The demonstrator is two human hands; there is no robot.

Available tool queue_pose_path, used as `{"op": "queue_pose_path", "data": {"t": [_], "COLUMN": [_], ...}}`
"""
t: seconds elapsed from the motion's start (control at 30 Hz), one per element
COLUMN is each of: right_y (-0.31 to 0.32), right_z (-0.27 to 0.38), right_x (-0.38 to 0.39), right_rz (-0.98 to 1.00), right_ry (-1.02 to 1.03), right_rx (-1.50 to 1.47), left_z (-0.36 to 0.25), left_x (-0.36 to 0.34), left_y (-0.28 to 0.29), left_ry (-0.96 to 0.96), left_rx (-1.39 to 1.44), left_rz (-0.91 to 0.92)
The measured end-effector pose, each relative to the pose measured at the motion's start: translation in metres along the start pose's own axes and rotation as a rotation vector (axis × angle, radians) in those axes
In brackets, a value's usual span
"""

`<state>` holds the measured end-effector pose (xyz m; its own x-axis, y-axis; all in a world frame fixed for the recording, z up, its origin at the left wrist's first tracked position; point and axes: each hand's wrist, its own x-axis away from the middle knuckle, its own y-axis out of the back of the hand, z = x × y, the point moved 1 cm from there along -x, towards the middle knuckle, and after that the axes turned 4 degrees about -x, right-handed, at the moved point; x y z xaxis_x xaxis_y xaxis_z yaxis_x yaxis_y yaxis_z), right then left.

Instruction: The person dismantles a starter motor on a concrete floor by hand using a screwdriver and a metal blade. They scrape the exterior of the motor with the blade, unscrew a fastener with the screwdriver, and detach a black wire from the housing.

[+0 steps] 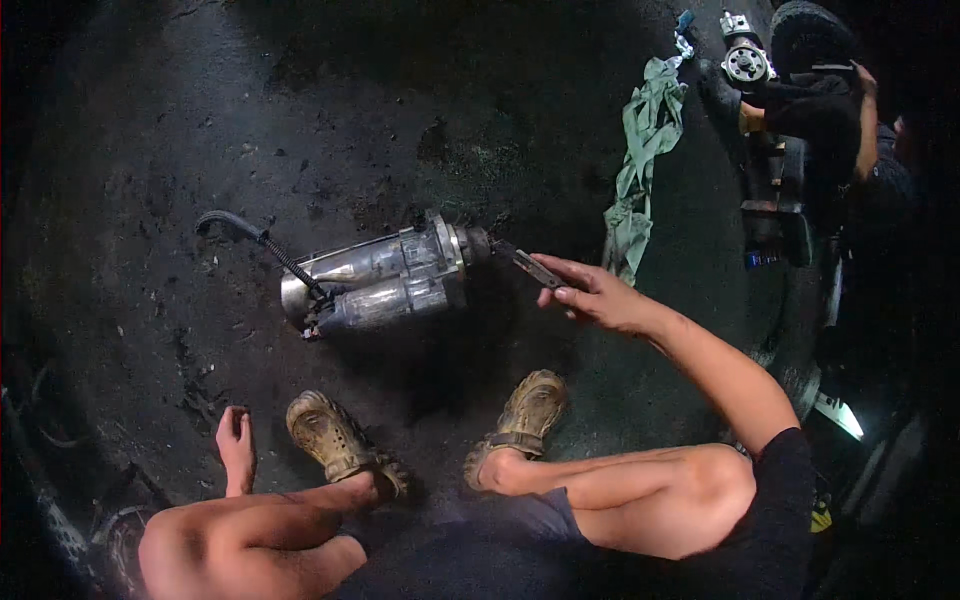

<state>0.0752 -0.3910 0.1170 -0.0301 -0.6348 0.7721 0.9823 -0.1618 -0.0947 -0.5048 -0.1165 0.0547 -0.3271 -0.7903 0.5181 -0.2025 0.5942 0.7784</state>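
A starter motor with a metal housing lies on its side on the dark floor in front of my feet. A braided black cable comes off its left end. My right hand grips a slim metal-faced tool that looks like a utility knife. The tool's dark tip reaches the nose end of the starter motor; whether it touches there I cannot make out. Past my left knee hangs my left hand, its fingers loosely extended and holding nothing, apart from the motor.
My clogs stand on the near side of the motor. A crumpled green cloth stretches along the floor beyond my right hand. Farther right another person sits by a pulley-fitted part. A lit lamp glows at the right.
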Motion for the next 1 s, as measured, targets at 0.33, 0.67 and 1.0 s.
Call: {"op": "queue_pose_path", "data": {"t": [0.33, 0.67, 1.0], "right_y": [-0.003, -0.042, -0.063], "right_z": [0.060, 0.134, 0.154], "right_x": [0.010, -0.028, -0.061], "right_rz": [-0.231, -0.332, -0.326], "right_ry": [0.127, 0.321, 0.246], "right_rx": [0.611, 1.217, 1.220], "left_z": [-0.006, -0.052, -0.044], "left_x": [-0.026, -0.070, -0.068], "left_y": [0.029, 0.018, -0.012], "left_ry": [-0.123, -0.212, -0.318], "left_rx": [0.107, 0.237, 0.278], "left_rz": [-0.086, -0.128, 0.037]}}
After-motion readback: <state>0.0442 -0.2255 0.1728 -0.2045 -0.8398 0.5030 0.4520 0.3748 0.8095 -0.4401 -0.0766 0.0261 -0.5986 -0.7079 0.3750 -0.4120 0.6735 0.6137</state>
